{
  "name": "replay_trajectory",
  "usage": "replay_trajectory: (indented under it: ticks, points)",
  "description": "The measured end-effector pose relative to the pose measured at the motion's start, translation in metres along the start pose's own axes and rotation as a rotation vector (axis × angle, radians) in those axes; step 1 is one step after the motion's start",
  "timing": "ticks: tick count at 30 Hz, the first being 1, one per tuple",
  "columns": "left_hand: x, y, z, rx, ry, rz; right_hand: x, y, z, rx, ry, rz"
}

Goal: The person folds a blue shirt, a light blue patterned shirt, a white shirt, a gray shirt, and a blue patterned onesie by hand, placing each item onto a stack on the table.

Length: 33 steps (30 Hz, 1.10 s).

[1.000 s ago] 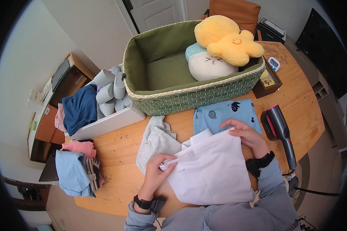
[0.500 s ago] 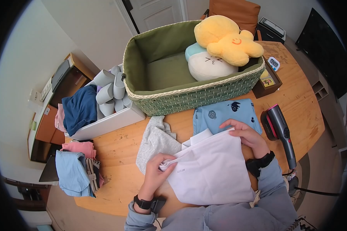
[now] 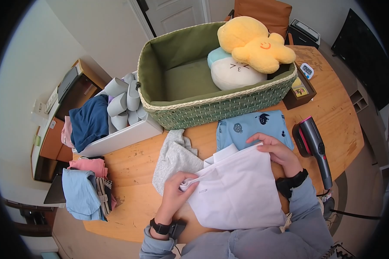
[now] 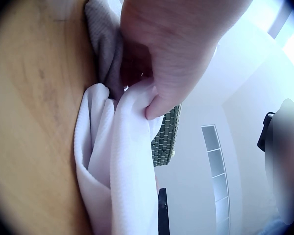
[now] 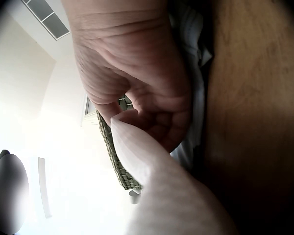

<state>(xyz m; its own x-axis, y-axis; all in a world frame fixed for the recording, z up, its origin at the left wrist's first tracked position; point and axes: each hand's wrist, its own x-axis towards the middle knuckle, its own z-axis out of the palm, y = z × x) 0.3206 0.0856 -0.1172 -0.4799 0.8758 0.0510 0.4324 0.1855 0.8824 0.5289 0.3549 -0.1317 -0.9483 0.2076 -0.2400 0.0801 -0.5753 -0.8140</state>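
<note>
A white garment with small lettering (image 3: pixel 237 190) hangs between both hands in the head view, its lower part near the person's lap. My left hand (image 3: pixel 175 190) pinches its gathered left edge; the left wrist view shows thumb and fingers closed on the white cloth (image 4: pixel 132 147). At the opposite upper corner my right hand (image 3: pixel 277 151) pinches the fabric, and the right wrist view shows that corner (image 5: pixel 130 132) between thumb and finger. Beyond the garment lie a crumpled light grey garment (image 3: pixel 175 157) and a folded blue cloth with dark fruit prints (image 3: pixel 250 125).
A green woven basket (image 3: pixel 212 110) holding yellow and white plush toys stands behind. Left of it is a white box (image 3: pixel 121 144) with grey slippers and a navy cloth. Folded clothes (image 3: pixel 82 192) are stacked at the left edge. A dark handheld appliance (image 3: pixel 316 151) lies right on the wooden table (image 3: pixel 134 181).
</note>
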Motion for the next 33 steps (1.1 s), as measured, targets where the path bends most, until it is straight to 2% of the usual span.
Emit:
replay_trajectory:
  ticks: [10, 20, 22, 27, 29, 31, 32, 33]
  points:
    - [0.000, 0.003, 0.000, 0.035, -0.035, -0.009, 0.003, 0.004, 0.002, -0.101, 0.054, -0.006]
    - [0.001, 0.004, -0.001, 0.050, -0.051, -0.021, 0.002, 0.002, 0.002, -0.116, 0.029, -0.016]
    - [0.000, 0.003, -0.001, 0.043, -0.059, -0.035, 0.001, 0.001, 0.002, -0.071, 0.080, -0.029]
    - [-0.002, -0.005, -0.001, -0.059, 0.174, -0.108, 0.002, 0.002, 0.002, -0.038, 0.096, -0.057]
    - [-0.002, -0.006, -0.002, -0.052, 0.183, -0.075, 0.004, 0.005, 0.000, -0.047, 0.104, -0.075]
    - [-0.004, -0.005, -0.002, -0.135, 0.134, -0.184, 0.005, 0.007, -0.001, -0.016, 0.138, -0.130]
    - [-0.004, -0.004, -0.003, -0.136, 0.134, -0.184, 0.005, 0.008, -0.001, -0.017, 0.138, -0.130]
    - [-0.005, -0.001, -0.005, -0.132, 0.069, -0.258, 0.005, 0.008, -0.001, -0.010, 0.140, -0.150]
